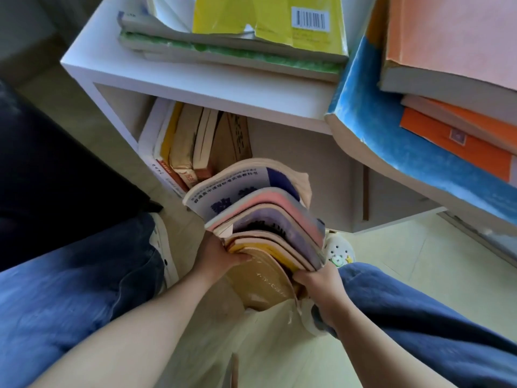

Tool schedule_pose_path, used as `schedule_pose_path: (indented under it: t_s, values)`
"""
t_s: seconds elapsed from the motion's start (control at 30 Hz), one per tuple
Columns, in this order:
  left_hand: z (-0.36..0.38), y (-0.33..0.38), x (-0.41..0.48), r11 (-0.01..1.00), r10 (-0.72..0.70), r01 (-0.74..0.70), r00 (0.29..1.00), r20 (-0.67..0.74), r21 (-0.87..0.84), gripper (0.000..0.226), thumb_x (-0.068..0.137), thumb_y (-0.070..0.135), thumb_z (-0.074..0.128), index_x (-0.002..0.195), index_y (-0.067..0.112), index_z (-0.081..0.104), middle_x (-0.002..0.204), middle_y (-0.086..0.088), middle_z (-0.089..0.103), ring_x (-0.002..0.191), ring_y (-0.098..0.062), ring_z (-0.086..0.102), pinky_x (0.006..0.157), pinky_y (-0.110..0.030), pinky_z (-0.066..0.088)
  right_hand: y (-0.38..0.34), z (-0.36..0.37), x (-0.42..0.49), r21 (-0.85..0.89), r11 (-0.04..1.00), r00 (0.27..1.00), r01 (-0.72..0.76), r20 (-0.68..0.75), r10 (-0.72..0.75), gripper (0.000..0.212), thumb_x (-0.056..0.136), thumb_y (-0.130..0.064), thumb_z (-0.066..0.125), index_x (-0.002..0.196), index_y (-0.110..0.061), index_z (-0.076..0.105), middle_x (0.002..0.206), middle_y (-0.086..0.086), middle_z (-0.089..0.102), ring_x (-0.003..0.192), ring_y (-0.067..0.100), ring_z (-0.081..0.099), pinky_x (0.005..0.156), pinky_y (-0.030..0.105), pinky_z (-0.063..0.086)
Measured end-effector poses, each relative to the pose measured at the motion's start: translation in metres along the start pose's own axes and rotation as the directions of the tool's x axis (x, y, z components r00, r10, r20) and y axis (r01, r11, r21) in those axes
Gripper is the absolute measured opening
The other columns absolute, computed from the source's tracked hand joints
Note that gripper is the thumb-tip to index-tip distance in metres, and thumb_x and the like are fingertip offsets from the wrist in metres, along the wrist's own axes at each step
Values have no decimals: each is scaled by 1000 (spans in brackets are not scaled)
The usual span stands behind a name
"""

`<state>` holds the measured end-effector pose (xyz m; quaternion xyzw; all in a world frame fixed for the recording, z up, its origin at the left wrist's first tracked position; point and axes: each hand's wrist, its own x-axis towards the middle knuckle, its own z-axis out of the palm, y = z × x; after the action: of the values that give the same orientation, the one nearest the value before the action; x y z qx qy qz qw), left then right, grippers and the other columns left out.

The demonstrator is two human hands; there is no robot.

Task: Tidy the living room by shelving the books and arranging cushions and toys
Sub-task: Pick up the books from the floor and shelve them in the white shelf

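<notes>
The person wears blue jeans (84, 281) and cream perforated clogs (339, 251).

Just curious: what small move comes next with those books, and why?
Probably slide the bent bundle of paperback books, gripped by left hand and right hand, into the lower compartment of the white shelf; space shows right of the upright books.

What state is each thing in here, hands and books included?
left hand, grips the book bundle's left side
right hand, grips its right side
book bundle, held bent before the white shelf, not yet in
shelved books, standing at the compartment's left, leaning
yellow book, flat on the shelf-top stack
blue book, sagging under orange books
</notes>
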<state>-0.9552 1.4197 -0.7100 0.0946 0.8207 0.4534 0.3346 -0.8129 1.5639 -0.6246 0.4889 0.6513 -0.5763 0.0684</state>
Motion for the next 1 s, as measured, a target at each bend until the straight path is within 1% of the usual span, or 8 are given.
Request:
schedule_pose_path:
  t_s: [0.1,0.23,0.37,0.53,0.63,0.77,0.9,1.0]
  values:
    - [5,2,-6,998,-43,46,996,-82,39,70,36,52,88,88,12,63,86,-5,67,87,-25,68,81,-44,55,-2,-5,8,-19,1000,1000,13,-27,-14,19,78,4,59,85,-14,59,70,6,63,64,19,59,56,24,50]
    - [13,9,-18,999,-46,44,978,-206,-13,48,47,33,90,77,6,65,76,-10,68,74,-20,66,70,-35,55,-19,-14,14,-75,996,999,47,-25,-49,21,75,4,62,80,-16,58,71,11,62,68,26,58,63,35,50]
    - [15,27,-17,987,-61,13,953,-295,-160,31,57,10,88,80,7,68,70,8,63,61,7,59,63,-16,46,-42,-28,22,-151,978,985,144,-68,-156,30,72,-5,70,70,-29,53,71,0,63,78,27,63,76,43,54]
    - [2,24,-13,992,-7,-33,950,-313,-121,48,58,13,88,100,8,66,94,0,64,93,-14,62,85,-27,47,-38,-24,28,-134,972,982,191,15,-191,29,73,-14,77,85,-32,57,71,-12,60,67,9,57,66,25,49]
    - [-11,11,-11,992,-14,-12,979,-201,-127,53,61,7,86,106,14,60,105,-3,63,101,-18,60,88,-29,46,-15,-12,28,-178,975,986,130,122,-110,29,69,-33,77,93,-28,60,75,-9,63,75,14,61,75,30,51]
    - [-19,9,3,997,26,-30,998,-53,-76,79,51,19,91,120,3,57,110,-4,64,95,-4,61,81,-8,45,-10,-8,32,44,988,985,145,88,-148,24,75,-17,76,90,-28,62,89,-2,68,83,15,64,83,35,50]
    - [-16,17,6,991,136,-136,987,-85,5,78,51,6,89,105,45,48,124,-6,53,113,-12,52,94,-20,40,-3,-13,43,294,949,993,111,5,-118,31,73,-21,77,100,-24,62,96,-1,69,92,14,64,87,34,49]
    - [-20,16,7,985,172,-172,980,-96,4,77,54,-2,87,96,48,46,126,-11,51,117,-22,51,98,-29,40,2,-17,42,221,967,991,125,21,-133,39,66,-40,78,99,-27,60,100,-3,67,97,13,60,84,29,47]
